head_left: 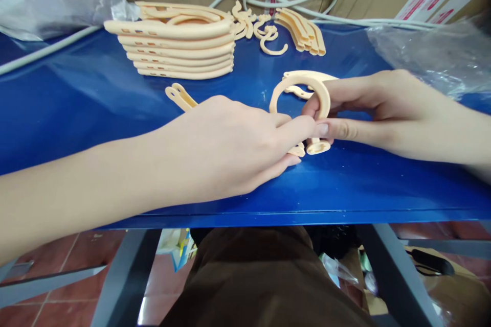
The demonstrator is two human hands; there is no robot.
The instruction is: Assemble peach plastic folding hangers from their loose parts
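My left hand [230,143] lies over a cream plastic hanger arm [180,96] on the blue table [95,102], fingers closed on the arm's end near a small ring. My right hand [376,110] pinches a cream plastic hook [303,87] that curves upward, its ringed foot [318,147] touching the table. The fingertips of both hands meet at the joint between hook and arm.
A stack of several cream hanger arms [176,43] stands at the back. Loose hooks [268,36] and a second pile of curved pieces [303,30] lie beside it. White cables, cardboard boxes and clear plastic bags [433,51] line the far edge.
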